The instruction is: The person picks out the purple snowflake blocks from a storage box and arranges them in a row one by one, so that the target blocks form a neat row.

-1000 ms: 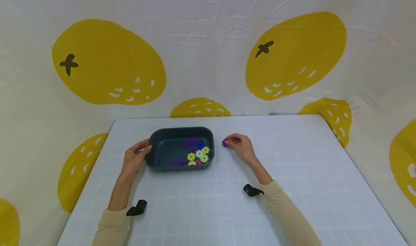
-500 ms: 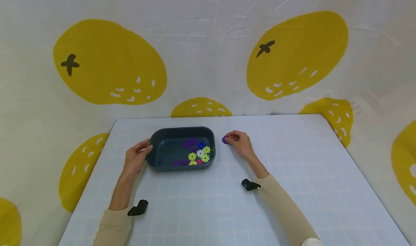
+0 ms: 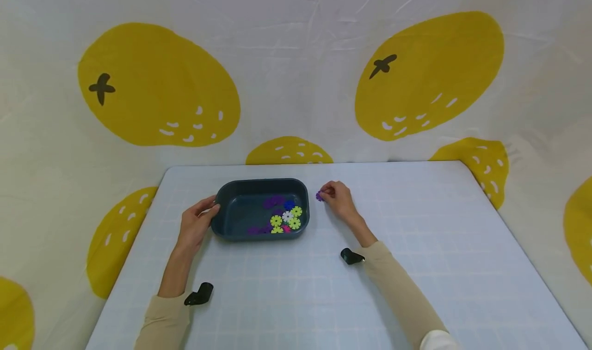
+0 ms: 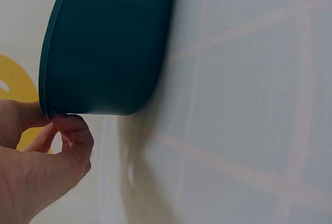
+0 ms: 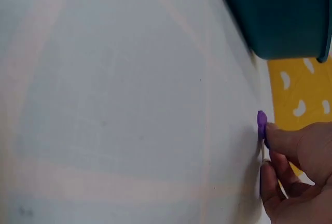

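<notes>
Flower-shaped discs (image 3: 276,221) in several colours already lie inside the dark teal tray (image 3: 259,238); one purple disc (image 3: 319,196) is outstanding, beside the tray's right end, pinched by fingers of the right hand (image 3: 339,199); fingers of the left hand (image 3: 194,226) grasp the left rim.

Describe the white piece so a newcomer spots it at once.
On the table sits a dark tray, its left end held by the left hand. Toward its right end, flower-shaped pieces cluster. Among yellow-green ones, the white piece alone is white.
</notes>
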Demonstrator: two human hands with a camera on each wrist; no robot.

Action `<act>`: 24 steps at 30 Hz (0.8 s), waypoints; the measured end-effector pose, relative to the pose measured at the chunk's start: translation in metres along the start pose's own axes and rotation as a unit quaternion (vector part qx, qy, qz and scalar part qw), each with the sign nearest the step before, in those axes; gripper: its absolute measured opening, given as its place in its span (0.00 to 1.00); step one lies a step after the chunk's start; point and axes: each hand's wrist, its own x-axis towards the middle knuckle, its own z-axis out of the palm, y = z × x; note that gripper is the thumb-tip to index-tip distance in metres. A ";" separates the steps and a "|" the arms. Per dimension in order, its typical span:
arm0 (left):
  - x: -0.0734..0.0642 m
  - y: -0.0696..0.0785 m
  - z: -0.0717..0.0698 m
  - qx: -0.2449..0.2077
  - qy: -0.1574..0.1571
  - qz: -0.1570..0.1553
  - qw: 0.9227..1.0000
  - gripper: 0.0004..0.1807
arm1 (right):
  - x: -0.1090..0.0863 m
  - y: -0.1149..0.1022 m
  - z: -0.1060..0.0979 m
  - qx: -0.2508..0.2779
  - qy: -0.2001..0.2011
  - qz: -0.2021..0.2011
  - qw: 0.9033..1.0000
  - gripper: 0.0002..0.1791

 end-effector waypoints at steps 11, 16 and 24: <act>-0.001 0.001 -0.001 -0.001 -0.002 -0.004 1.000 0.27 | -0.002 -0.008 0.000 -0.023 0.024 -0.039 0.999 0.08; -0.002 0.002 -0.001 0.000 -0.001 -0.008 1.000 0.26 | 0.000 -0.021 -0.001 -0.004 0.011 -0.051 0.999 0.10; 0.000 0.001 0.001 -0.003 0.000 -0.012 1.000 0.26 | 0.002 -0.045 -0.001 0.038 -0.007 -0.112 0.993 0.10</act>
